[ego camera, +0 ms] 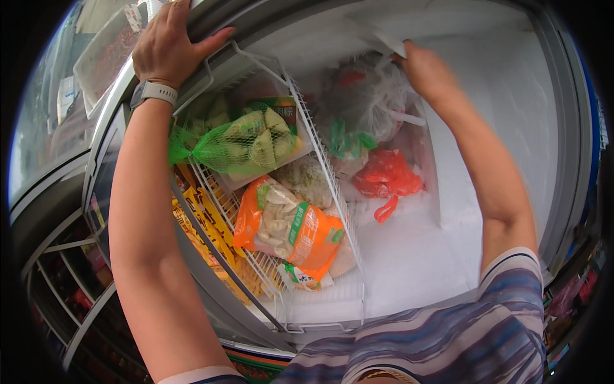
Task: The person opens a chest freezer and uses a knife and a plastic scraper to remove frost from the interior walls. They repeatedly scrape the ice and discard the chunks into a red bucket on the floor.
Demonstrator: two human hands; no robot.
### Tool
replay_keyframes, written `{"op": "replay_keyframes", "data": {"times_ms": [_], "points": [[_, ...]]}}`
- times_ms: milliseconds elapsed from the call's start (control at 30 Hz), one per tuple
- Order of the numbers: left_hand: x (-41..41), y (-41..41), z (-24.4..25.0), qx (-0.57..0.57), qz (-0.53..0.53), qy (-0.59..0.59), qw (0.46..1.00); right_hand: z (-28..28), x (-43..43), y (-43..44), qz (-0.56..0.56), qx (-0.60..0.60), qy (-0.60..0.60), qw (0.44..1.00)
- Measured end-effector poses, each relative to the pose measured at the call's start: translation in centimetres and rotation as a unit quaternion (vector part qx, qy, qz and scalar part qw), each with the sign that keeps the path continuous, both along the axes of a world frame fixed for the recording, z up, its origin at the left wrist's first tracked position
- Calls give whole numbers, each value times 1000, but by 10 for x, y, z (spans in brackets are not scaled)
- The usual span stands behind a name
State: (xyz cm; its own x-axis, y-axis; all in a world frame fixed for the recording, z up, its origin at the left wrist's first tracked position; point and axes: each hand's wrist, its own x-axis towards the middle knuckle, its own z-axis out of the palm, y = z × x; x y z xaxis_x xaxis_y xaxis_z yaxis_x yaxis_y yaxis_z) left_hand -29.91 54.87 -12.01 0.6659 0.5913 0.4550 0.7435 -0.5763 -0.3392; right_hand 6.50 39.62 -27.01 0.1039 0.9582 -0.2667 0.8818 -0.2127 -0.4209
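Observation:
My left hand (168, 45) rests on the grey frame (206, 24) of a chest freezer, thumb spread apart from the fingers; some fingertips are cut off by the view's top edge. Motion blurs my right hand (429, 72), which grips a pale, flat, blade-like tool (389, 44) near the frosted far wall. Just below that hand lie a clear plastic bag (383, 96) with knotted handles and a red plastic bag (386, 175). The contents of both are unclear. Frost (398, 249) coats the freezer floor.
A white wire basket (312, 122) holds a green net bag of wrapped dumplings (259, 139) and an orange-and-clear food bag (292, 230). Yellow packets (206, 221) lie left of it. A white inner step (472, 168) rises at right. Dark shelving (72, 273) stands outside, lower left.

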Motion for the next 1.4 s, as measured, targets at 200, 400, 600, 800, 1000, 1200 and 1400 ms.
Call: {"op": "replay_keyframes", "data": {"times_ms": [200,400,600,800,1000,1200,1400], "points": [[7,-13,9,-64,24,-13,998,-17,1,-16,45,47,15,998],[13,-12,9,-52,-1,-25,998,-7,-48,12,66,113,91,987],[6,-15,5,-34,2,-31,999,5,-60,4,64,62,10,996],[14,-10,10,-26,-7,-33,999,-7,-102,20,137,53,-6,989],[-5,-3,1,-9,-16,-12,1000,-44,29,-2,82,102,-105,986],[-6,2,-4,17,-36,10,999,-17,91,17,75,69,-193,976],[-1,3,-3,2,-12,14,1000,-16,74,1,91,100,-160,978]]}}
